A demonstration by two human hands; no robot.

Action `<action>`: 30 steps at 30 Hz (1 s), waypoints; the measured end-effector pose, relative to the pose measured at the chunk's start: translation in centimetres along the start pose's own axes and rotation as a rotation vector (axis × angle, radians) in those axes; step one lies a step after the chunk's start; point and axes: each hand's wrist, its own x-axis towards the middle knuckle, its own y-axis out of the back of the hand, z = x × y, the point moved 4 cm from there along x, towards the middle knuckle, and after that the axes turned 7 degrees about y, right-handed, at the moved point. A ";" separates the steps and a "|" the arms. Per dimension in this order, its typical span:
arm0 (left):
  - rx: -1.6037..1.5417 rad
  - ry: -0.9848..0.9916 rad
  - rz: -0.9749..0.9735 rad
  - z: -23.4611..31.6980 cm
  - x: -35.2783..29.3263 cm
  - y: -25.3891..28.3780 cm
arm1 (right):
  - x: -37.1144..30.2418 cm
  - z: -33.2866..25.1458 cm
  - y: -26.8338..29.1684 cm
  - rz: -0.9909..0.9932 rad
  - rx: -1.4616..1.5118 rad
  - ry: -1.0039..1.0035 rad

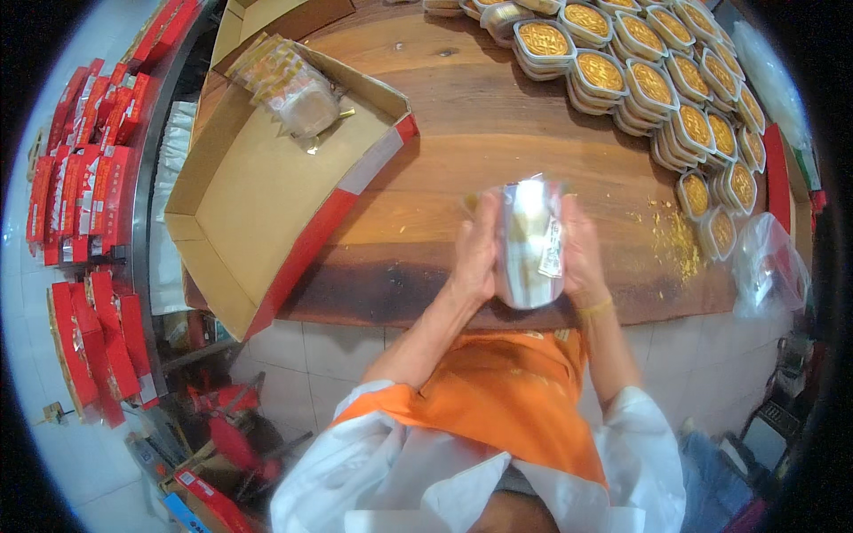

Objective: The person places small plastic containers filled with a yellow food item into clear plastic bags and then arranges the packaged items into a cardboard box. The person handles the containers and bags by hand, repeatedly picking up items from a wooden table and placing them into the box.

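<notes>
This looks like a bakery's packing room. Stacked rows of golden round pastries (651, 83) in clear trays fill one end of the wooden tabletop (462, 115), with yellow crumbs (671, 242) beside them. An open carton (235, 213) holds wrapped packets (306, 102), red boxes (107, 186) are piled at the left, and the worker wears an orange apron (506, 391) above tiled flooring (333, 351).

I saw the shiny pack (526, 240) only as a blur, so I could not tell what was inside. The left hand (478, 249) and right hand (582, 251) were smudgy too. At the far side, the picture's edge cut off a brown box (289, 12) and some golden cakes (539, 4).
</notes>
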 end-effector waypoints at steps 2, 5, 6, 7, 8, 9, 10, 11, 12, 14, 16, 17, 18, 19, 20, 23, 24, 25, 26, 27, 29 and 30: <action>0.014 -0.006 -0.089 -0.7 0.0 -0.4 | -0.8 2.0 0.6 0.139 0.088 -0.167; 0.145 -0.039 -0.072 0.8 0.0 -0.8 | -0.2 0.2 1.3 0.155 0.032 0.010; 0.280 0.000 0.026 1.1 0.1 0.2 | 0.0 -1.0 1.2 0.149 -0.011 0.085; 0.302 -0.041 0.056 0.9 0.6 0.6 | 0.1 -1.4 1.1 0.110 -0.067 0.133; 0.325 -0.083 0.087 0.3 1.1 0.8 | 0.1 -1.8 0.9 0.072 -0.122 0.181; 0.345 -0.121 0.112 0.2 1.3 0.9 | 0.1 -2.3 0.6 0.036 -0.180 0.232; 0.412 -0.139 0.137 0.2 1.3 1.1 | -0.2 -2.7 -0.3 0.105 -0.269 0.305; 0.478 -0.158 0.163 0.3 1.3 1.2 | -0.4 -3.0 -0.2 0.099 -0.436 0.400; 0.545 -0.177 0.193 0.4 1.2 1.3 | -0.5 -3.1 -0.1 0.091 -0.602 0.491; 0.486 -0.156 0.226 0.0 1.3 1.3 | -0.9 -3.4 -0.3 0.080 -0.751 0.577; 0.332 -0.035 0.181 -0.6 1.5 1.2 | -1.9 -3.1 -1.1 0.040 -0.848 0.628; 0.204 0.072 0.116 -1.0 1.5 0.9 | -2.3 -2.8 -1.7 0.019 -0.896 0.653; 0.076 0.179 0.047 -1.3 1.3 0.4 | -2.7 -2.2 -2.9 -0.054 -0.670 0.619; 0.004 0.173 -0.009 -0.9 0.7 -0.7 | -2.6 -1.8 -3.0 -0.028 -0.568 0.536; -0.067 0.168 -0.064 -0.4 -0.3 -1.8 | -2.3 -1.4 -3.1 -0.002 -0.465 0.453; -0.146 0.124 -0.238 0.1 -0.8 -2.3 | -0.5 -0.1 -0.5 -0.024 -0.180 0.300; -0.076 0.043 -0.196 0.5 -0.3 -2.2 | 0.3 0.4 -0.3 -0.010 -0.114 0.250; -0.006 -0.037 -0.155 1.0 0.2 -2.2 | 0.6 0.7 -0.1 0.003 -0.048 0.201; 0.078 -0.106 -0.092 1.5 0.6 -1.9 | 0.2 0.7 -0.1 0.062 -0.213 0.260; 0.159 -0.179 -0.026 2.1 1.0 -1.4 | 0.0 0.5 0.1 0.095 -0.233 0.192; 0.322 -0.326 0.108 3.5 1.6 -0.4 | -0.3 -0.4 0.9 0.161 -0.272 0.055; 0.400 -0.380 0.170 4.2 2.0 0.1 | -0.5 -1.1 0.8 0.088 -0.254 -0.016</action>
